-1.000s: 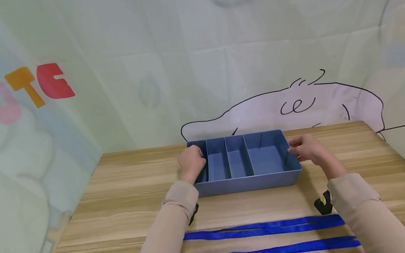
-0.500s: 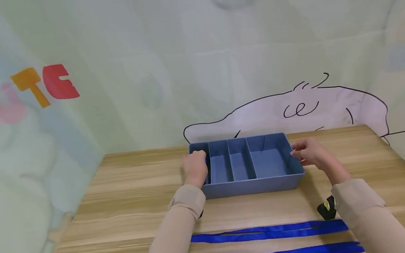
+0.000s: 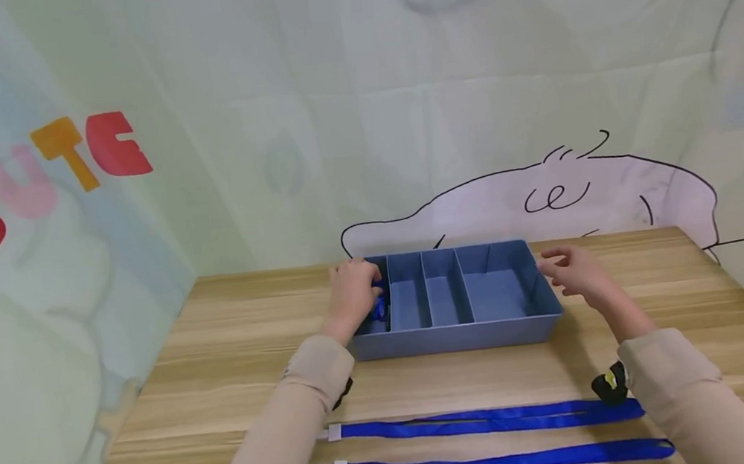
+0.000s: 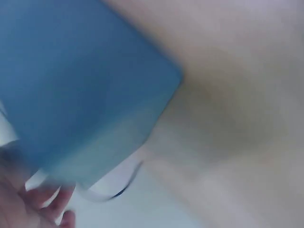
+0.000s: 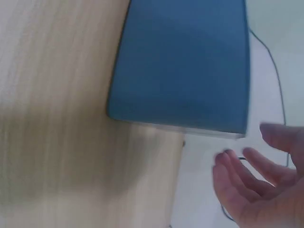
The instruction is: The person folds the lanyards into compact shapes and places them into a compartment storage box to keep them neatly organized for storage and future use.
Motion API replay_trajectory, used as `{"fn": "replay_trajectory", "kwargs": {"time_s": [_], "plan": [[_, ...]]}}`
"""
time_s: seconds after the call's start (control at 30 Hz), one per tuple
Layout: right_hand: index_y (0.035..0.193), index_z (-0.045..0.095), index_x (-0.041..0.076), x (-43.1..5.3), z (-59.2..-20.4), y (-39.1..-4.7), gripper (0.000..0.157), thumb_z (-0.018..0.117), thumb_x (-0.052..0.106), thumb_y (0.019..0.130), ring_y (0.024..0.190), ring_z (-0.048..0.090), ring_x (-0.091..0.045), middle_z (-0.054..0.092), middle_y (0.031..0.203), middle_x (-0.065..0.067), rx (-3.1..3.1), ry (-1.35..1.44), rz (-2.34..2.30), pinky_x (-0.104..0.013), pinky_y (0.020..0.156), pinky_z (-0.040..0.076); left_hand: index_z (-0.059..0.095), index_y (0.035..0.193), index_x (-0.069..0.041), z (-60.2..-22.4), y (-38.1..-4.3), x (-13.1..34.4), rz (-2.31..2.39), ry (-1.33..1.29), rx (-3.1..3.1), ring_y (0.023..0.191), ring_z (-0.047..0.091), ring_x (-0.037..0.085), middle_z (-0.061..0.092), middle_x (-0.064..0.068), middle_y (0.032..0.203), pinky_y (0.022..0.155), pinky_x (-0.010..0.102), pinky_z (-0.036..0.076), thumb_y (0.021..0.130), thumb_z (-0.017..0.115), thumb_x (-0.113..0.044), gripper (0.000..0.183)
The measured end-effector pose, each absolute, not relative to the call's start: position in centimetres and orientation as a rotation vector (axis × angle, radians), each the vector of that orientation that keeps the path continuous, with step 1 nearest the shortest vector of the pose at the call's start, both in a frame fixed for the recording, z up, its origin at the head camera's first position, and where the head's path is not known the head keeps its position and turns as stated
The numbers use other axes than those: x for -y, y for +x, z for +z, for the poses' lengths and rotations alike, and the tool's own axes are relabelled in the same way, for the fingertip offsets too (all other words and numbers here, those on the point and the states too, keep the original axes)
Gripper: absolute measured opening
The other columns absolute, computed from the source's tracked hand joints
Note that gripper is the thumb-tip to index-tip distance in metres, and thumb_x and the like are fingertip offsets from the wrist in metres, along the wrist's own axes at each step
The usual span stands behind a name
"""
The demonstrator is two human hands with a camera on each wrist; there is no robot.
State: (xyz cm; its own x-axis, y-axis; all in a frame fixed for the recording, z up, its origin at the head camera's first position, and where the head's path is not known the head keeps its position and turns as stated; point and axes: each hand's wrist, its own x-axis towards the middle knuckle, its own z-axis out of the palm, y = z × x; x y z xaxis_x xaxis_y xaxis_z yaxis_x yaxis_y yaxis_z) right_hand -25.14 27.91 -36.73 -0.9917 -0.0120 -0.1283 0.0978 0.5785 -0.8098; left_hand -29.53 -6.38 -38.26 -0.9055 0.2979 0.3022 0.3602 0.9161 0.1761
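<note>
A blue-grey divided box (image 3: pixel 456 338) sits near the back edge of the table. In its leftmost compartment shows a bright blue bundle (image 3: pixel 379 308), partly hidden by my left hand (image 3: pixel 349 294). That hand is over the compartment, its fingers loosely bent and spread, and no thing shows between them. My right hand (image 3: pixel 576 276) is beside the box's right end, fingers relaxed and apart from one another. In the right wrist view the right hand (image 5: pixel 261 185) is just off the box's end wall (image 5: pixel 180 66). The other compartments hold nothing visible.
Blue lanyards with white clips lie stretched across the table in front of the box: a far lanyard (image 3: pixel 485 423), a middle lanyard (image 3: pixel 502 463) and one cut by the lower edge. A printed curtain (image 3: pixel 260 183) hangs behind the wooden table (image 3: pixel 235 350).
My left hand has loosened and risen a little from the left compartment, leaving the blue bundle in sight there. The right hand has come slightly away from the box's end.
</note>
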Motion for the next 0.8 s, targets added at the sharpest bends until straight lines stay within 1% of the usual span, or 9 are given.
{"fn": "replay_trajectory", "kwargs": {"time_s": [0.07,0.2,0.27,0.33,0.4,0.5,0.6,0.67,0.8], "plan": [[0.127,0.043,-0.013,-27.9,-36.4,-25.0,0.042,0.050,0.015,0.096,0.085,0.059,-0.025,0.054,0.111,-0.030,-2.748,0.043,-1.475,-0.034,0.071,0.053,0.072,0.086,-0.008,-36.3,-28.7,7.2,-0.427,-0.639,2.809,0.084,0.062,0.024,0.069,0.005,0.088,0.075,0.039,0.047,0.076,0.077,-0.013,0.013],[0.116,0.052,-0.013,-27.5,-35.5,-24.6,0.031,0.056,0.007,0.092,0.069,0.060,-0.011,0.062,0.091,-0.012,-2.761,-0.096,-1.628,-0.024,0.062,0.053,0.070,0.080,-0.008,-32.8,-26.0,9.3,-0.559,-1.102,2.838,0.069,0.061,0.010,0.067,-0.002,0.077,0.065,0.026,0.050,0.078,0.074,-0.011,0.005],[0.113,0.055,-0.011,-27.1,-35.2,-24.0,0.028,0.058,0.007,0.091,0.067,0.060,-0.012,0.062,0.086,-0.006,-2.722,-0.217,-1.621,-0.024,0.062,0.053,0.070,0.079,-0.009,-32.1,-24.5,10.5,-0.596,-1.352,2.864,0.066,0.058,0.005,0.065,-0.005,0.074,0.063,0.021,0.049,0.080,0.073,-0.011,0.004],[0.111,0.058,-0.008,-26.5,-34.9,-23.1,0.025,0.060,0.007,0.091,0.068,0.060,-0.017,0.062,0.086,-0.007,-2.664,-0.379,-1.582,-0.027,0.063,0.054,0.069,0.078,-0.009,-32.3,-23.0,11.7,-0.643,-1.536,2.906,0.066,0.055,0.001,0.065,-0.006,0.074,0.063,0.018,0.048,0.081,0.072,-0.010,0.004],[0.109,0.060,-0.003,-25.6,-34.7,-22.1,0.021,0.061,0.007,0.090,0.069,0.060,-0.023,0.062,0.087,-0.010,-2.600,-0.584,-1.525,-0.030,0.064,0.054,0.069,0.079,-0.008,-33.1,-21.6,13.1,-0.671,-1.639,2.952,0.067,0.054,0.000,0.064,-0.006,0.075,0.064,0.017,0.048,0.082,0.070,-0.007,0.003],[0.106,0.062,0.001,-24.2,-34.9,-20.7,0.017,0.061,0.004,0.089,0.069,0.060,-0.026,0.061,0.085,-0.015,-2.434,-0.873,-1.511,-0.033,0.062,0.054,0.069,0.080,-0.009,-35.3,-19.8,14.6,-0.634,-1.623,3.007,0.065,0.051,-0.001,0.062,-0.008,0.073,0.061,0.016,0.046,0.080,0.069,-0.006,0.003],[0.104,0.063,0.004,-22.6,-35.4,-19.8,0.015,0.060,0.003,0.090,0.069,0.060,-0.021,0.063,0.085,-0.013,-2.284,-1.070,-1.479,-0.032,0.061,0.054,0.067,0.078,-0.011,-37.6,-18.7,15.4,-0.562,-1.534,2.975,0.062,0.048,0.000,0.057,-0.010,0.069,0.057,0.016,0.042,0.078,0.072,-0.010,0.006],[0.104,0.064,0.006,-21.4,-36.1,-19.3,0.015,0.061,0.004,0.089,0.071,0.059,-0.015,0.064,0.086,-0.011,-2.222,-1.134,-1.416,-0.030,0.062,0.053,0.065,0.078,-0.011,-39.0,-18.2,15.6,-0.565,-1.458,2.960,0.062,0.046,0.002,0.054,-0.010,0.068,0.056,0.017,0.040,0.075,0.075,-0.013,0.011],[0.103,0.066,0.008,-19.0,-38.2,-18.9,0.016,0.063,0.005,0.088,0.074,0.056,-0.004,0.065,0.085,-0.001,-2.195,-1.171,-1.180,-0.025,0.064,0.052,0.062,0.081,-0.011,-40.6,-17.3,15.6,-0.621,-1.334,2.999,0.063,0.042,0.001,0.049,-0.010,0.069,0.058,0.020,0.040,0.072,0.078,-0.016,0.020]]}}
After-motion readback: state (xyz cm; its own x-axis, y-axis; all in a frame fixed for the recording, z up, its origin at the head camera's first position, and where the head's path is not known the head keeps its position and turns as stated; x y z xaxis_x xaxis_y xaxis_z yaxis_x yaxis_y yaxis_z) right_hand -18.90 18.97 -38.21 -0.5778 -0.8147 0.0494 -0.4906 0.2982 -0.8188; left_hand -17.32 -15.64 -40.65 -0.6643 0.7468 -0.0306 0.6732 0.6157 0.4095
